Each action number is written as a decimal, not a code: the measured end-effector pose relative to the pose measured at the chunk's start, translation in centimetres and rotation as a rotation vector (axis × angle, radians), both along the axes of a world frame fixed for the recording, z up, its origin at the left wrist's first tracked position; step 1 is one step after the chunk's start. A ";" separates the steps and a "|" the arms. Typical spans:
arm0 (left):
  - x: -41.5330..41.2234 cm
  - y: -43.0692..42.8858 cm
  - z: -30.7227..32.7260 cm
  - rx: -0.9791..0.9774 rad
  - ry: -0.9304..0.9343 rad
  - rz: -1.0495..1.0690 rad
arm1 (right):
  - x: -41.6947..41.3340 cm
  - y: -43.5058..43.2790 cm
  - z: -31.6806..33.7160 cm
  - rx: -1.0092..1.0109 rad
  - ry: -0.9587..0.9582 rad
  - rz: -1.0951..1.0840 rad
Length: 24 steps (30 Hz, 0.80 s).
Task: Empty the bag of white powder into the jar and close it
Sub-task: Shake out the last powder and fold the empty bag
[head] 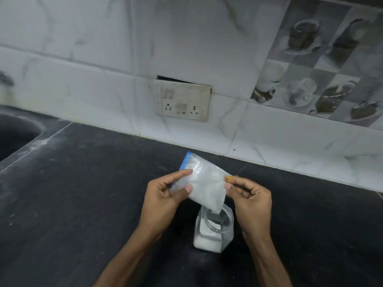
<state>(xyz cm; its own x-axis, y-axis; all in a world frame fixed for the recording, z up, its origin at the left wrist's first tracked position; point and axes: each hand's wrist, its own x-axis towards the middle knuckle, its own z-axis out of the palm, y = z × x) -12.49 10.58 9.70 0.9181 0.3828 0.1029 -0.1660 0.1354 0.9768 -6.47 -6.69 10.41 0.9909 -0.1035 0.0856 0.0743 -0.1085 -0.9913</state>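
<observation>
Both hands pinch the clear powder bag (pixel 204 183) at lower centre, left hand (pixel 165 195), right hand (pixel 250 197). Its lower corner dips into the open jar (pixel 213 230) on the dark bench (pixel 83 204).

Dim, cool, even lighting; source not visible. Dark tabletop (pixel 83 204) nearly swallows shadows; only faint ones show there. No hard glare; weak sheen on wall tiles (pixel 103 48). Overall soft focus, detail smeared at switch plate (pixel 184 101) and patterned tiles (pixel 321 65). Wide-angle bending: wall-tabletop line tilts, edges stretched.
</observation>
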 end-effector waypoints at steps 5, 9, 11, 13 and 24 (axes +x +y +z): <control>-3.6 -0.1 -0.5 0.114 0.017 0.333 | -2.4 1.2 -0.5 -0.034 0.044 0.139; -8.8 0.0 -1.7 0.094 0.086 0.449 | -5.5 1.7 -0.9 -0.116 0.036 0.333; -12.3 0.7 -2.9 0.145 0.128 0.485 | -7.2 1.5 -1.4 -0.125 0.028 0.397; -16.6 1.4 -4.2 0.269 0.188 0.544 | -8.9 1.1 -2.2 -0.121 0.019 0.459; -32.7 2.0 -13.9 0.304 0.672 0.932 | -15.0 1.9 -4.3 -0.143 0.129 0.592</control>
<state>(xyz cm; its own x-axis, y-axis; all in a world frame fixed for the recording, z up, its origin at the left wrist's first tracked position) -45.20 12.54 -4.25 0.2035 0.9749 -0.0908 0.4800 -0.0185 0.8771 -21.52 -4.83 6.12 0.8799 0.4706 -0.0658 0.0433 -0.2173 -0.9751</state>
